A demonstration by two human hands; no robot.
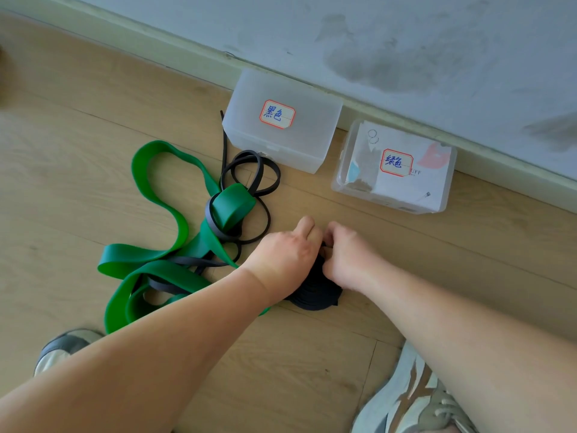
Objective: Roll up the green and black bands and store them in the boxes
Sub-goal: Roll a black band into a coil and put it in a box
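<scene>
The wide green band [156,210] sprawls in loose loops on the floor [78,151], tangled with the thin black band [249,173]. The black band's coiled end is gripped by the left hand [282,254] and right hand [346,254] pressed together. Of the two closed, labelled boxes by the wall, the left box [312,142] looks empty and the right box [338,182] holds papers [406,192].

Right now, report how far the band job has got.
Neither band looks boxed: the black-label box and green-label box sit closed. The left hand and right hand grip a half-wound black roll. Remaining: the loose black loops, the loose green band, then boxing both.
</scene>
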